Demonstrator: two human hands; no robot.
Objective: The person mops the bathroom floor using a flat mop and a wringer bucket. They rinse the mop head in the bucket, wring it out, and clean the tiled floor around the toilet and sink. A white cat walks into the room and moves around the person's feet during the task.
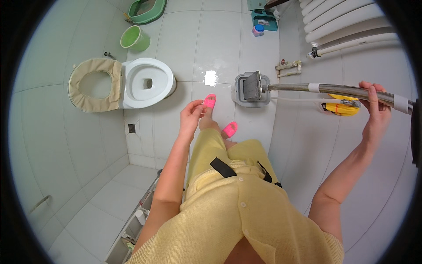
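Observation:
My right hand (376,97) is closed around the metal handle of a flat mop (333,89), which reaches in from the right edge. The grey mop head (252,86) is tilted on its side over a grey plastic bucket (239,95) on the floor, partly within its rim. My left hand (193,114) is in front of my thigh, fingers loosely bent and apart, holding nothing. A pink slipper (210,100) on one foot lies just beyond it.
A white toilet (151,66) with raised, fabric-covered seat (77,79) stands left; beyond it are a green bucket (141,39) and a green basin (158,15). A teal dustpan (270,24) and blue-lidded jar (258,30) lie ahead. A radiator (343,19) and pipes (288,69) line the right wall.

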